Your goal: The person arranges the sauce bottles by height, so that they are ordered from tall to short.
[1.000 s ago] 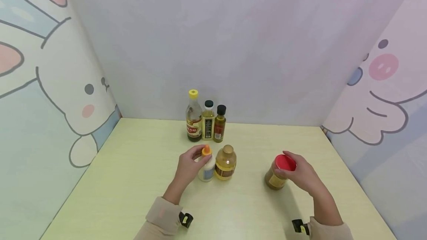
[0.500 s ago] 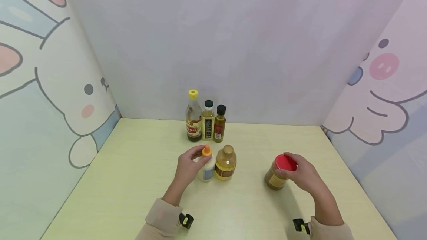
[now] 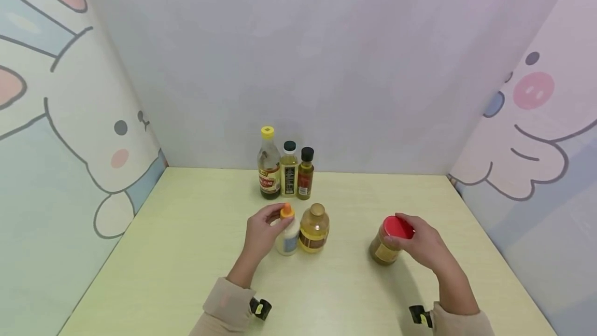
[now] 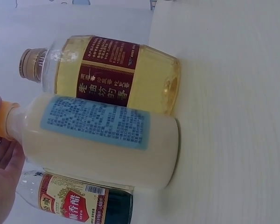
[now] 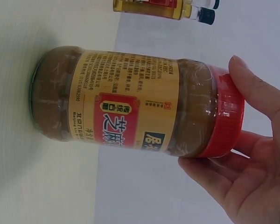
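Note:
In the head view my left hand (image 3: 261,229) pinches the orange cap of a creamy white squeeze bottle (image 3: 287,240), which stands upright on the table. The left wrist view shows the bottle's blue label (image 4: 95,122) close up. Right beside it is a cooking oil bottle (image 3: 314,229) with a gold cap. Farther right, my right hand (image 3: 422,242) grips a jar of brown sesame paste (image 3: 383,250) around its red lid (image 5: 225,112). The jar's base appears to rest on the table.
At the back stand a yellow-capped vinegar bottle (image 3: 269,172), a dark-capped oil bottle (image 3: 289,170) and a small black-capped bottle (image 3: 305,175), side by side. Pale walls enclose the table (image 3: 186,232) at the back and both sides.
The head view has shifted very slightly. Both hands keep their holds, and the bottles and jar stay in place.

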`<state>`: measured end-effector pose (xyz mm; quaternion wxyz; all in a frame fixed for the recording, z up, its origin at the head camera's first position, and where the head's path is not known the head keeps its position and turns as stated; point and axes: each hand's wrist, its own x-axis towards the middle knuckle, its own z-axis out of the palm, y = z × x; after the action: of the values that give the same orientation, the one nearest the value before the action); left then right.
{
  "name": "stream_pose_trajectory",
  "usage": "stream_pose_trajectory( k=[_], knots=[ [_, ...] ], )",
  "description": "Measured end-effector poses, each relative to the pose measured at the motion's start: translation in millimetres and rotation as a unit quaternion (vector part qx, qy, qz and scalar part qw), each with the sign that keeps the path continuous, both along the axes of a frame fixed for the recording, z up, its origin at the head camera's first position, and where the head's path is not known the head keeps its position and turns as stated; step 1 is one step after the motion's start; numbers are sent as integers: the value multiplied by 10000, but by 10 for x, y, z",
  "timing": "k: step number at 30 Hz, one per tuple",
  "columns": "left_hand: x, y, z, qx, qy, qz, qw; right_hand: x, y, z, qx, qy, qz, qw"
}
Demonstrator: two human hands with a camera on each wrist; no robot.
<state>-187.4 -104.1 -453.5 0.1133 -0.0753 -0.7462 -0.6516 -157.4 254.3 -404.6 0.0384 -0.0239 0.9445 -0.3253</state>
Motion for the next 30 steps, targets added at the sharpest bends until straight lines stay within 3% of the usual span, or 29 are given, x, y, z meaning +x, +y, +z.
stream_pose_trajectory(
  k=[5,10,19,30],
  knots=[
    [-20,-15,39,34,3,48,10000,9,10,-7,28,15,-20,10000],
    [-57,-36,141,-5,22,167,9999,1,21,-35,-13,95,-34,9999],
    [-212,-74,342,-21,108,325,9994,-17,20,-59,-124,114,-60,9998],
    [-345,-37,555,-161,-122,321,9993,-15,17,-74,-162,99,-89,9998]
  ],
)
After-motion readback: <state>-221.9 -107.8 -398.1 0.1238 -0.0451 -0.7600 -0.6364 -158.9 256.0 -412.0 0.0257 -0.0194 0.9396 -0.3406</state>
